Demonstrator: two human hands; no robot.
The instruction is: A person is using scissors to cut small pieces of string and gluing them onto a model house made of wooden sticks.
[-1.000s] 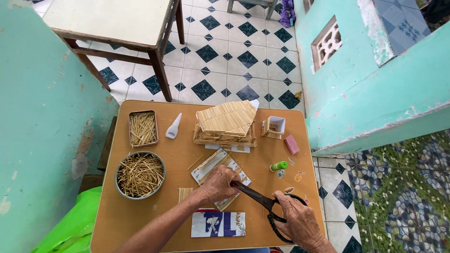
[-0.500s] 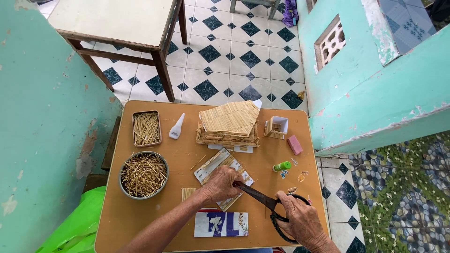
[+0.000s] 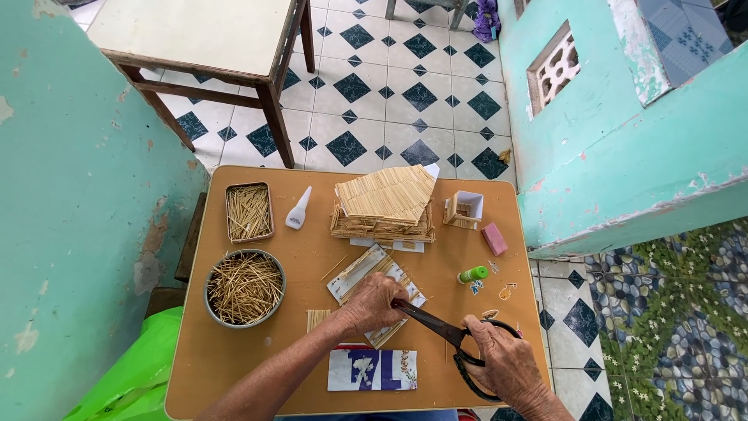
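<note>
On table (image 3: 234,366), right hand (image 3: 506,365) grips scissors (image 3: 436,327); left hand (image 3: 372,304) presses stick panel (image 3: 366,273).

Bare tabletop (image 3: 234,366) lies open at the near left corner; round bowl of sticks (image 3: 245,288) and stick house (image 3: 384,204) block the far side.

Small wooden table (image 3: 234,366) bearing stick bowl (image 3: 245,288), glue bottle (image 3: 298,210)

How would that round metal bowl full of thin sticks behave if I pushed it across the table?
The round bowl would probably slide flat, since it sits on a wide base on the smooth table. It looks light for its size. The sticks are heaped loosely to the rim, so a sharp shove would likely spill some.
</note>
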